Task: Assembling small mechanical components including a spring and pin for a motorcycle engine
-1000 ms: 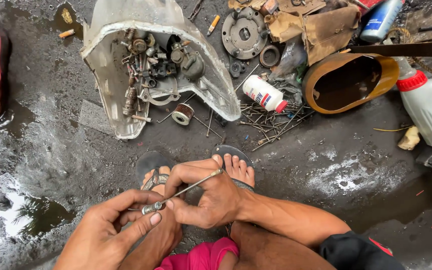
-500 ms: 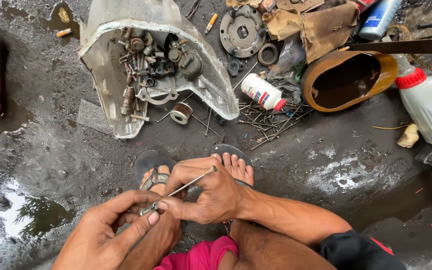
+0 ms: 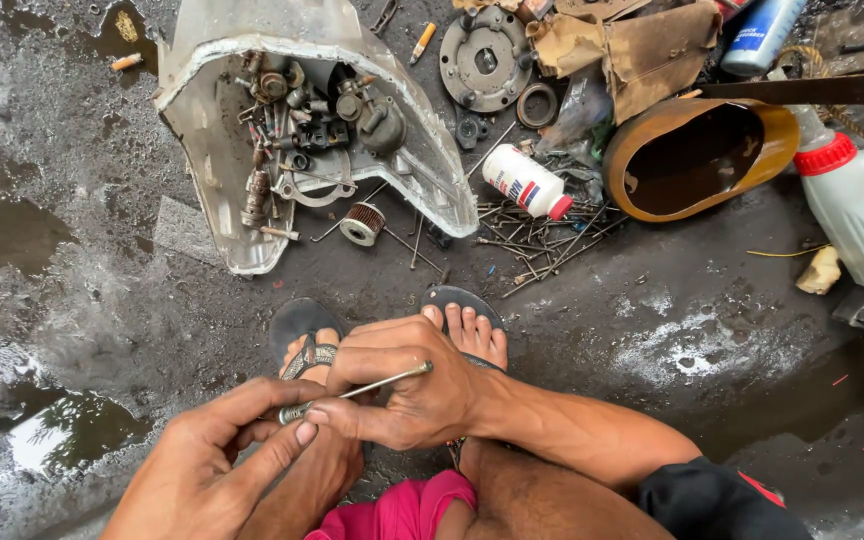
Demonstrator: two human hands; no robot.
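Over your sandalled feet, head view: your left hand (image 3: 217, 460) pinches the nutted end of a thin metal rod (image 3: 357, 392) betw. thumb & forefinger; your right hand (image 3: 407, 385) is curled round the rod's middle, tip poking out past the knuckles. Ahead on wet ground: grey shell (image 3: 222, 150) full of small parts, white bottle (image 3: 524, 182).

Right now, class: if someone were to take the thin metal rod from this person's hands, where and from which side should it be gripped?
Grip the thin metal rod at its bare upper right end, coming from the right. The left hand pinches its lower tip and the right hand lies under its middle, so only that tilted end sticks out free, above the sandalled feet.
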